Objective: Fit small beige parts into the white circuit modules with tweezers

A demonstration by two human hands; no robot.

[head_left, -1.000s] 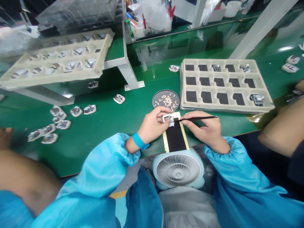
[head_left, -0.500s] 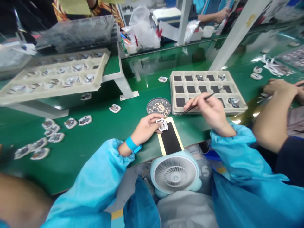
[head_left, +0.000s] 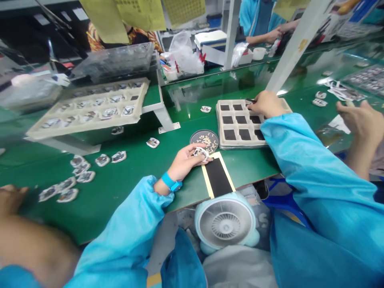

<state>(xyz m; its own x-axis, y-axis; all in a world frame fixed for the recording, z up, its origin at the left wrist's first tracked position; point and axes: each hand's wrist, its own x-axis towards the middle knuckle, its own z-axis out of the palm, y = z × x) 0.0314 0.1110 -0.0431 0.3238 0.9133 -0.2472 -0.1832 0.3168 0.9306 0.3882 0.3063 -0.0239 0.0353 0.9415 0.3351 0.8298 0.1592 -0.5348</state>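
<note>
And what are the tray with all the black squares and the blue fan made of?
The tray looks like matte cream plastic, judging by its rounded, moulded shape. The fan is probably smooth, hard plastic: it looks rounded and evenly pale blue.

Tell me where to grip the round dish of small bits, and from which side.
I'd pinch the dish by its far-left rim, coming from the left: that curved edge shows free. The plastic tray crowds its right, and the left hand, holding a white part, hides some near edge. Loose bits lie inside, so keep it level.
</note>
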